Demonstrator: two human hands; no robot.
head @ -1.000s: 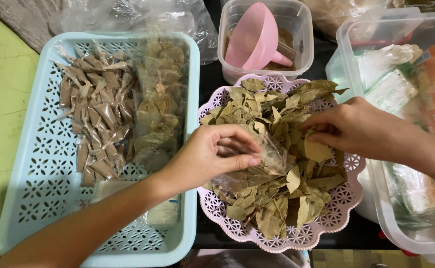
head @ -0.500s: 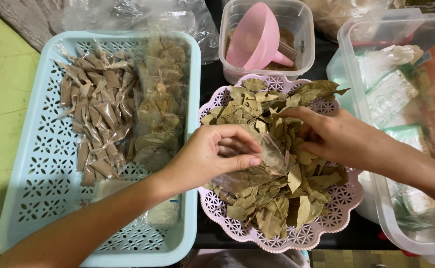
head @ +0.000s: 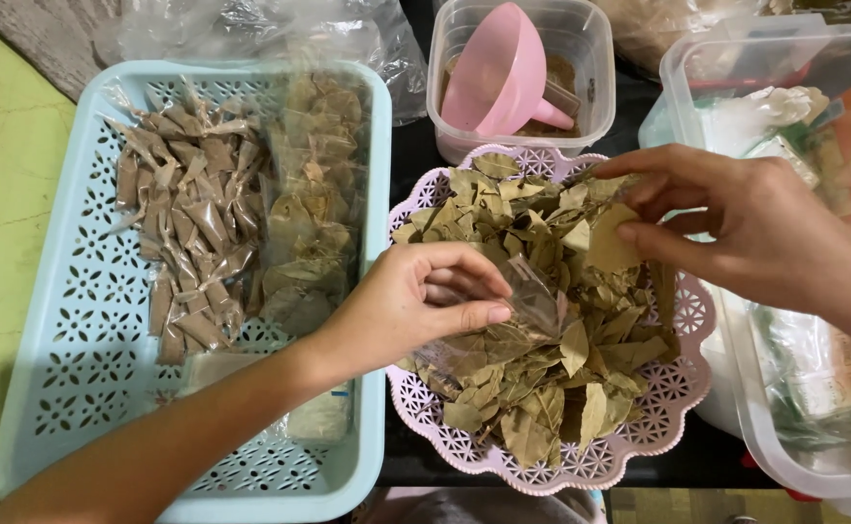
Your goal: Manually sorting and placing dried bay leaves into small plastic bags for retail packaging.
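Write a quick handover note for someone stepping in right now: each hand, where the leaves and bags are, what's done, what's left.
Left hand: holds a small clear bag open over the pink basket.
Right hand: pinches one dried leaf above the leaf pile.
Done: filled leaf packets and brown powder packets lie in the blue tray.
Left: many loose leaves remain in the basket; this bag isn't yet closed.

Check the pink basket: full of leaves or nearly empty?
Full: dried leaves heap across the pink basket, hiding its floor; only the rim shows.
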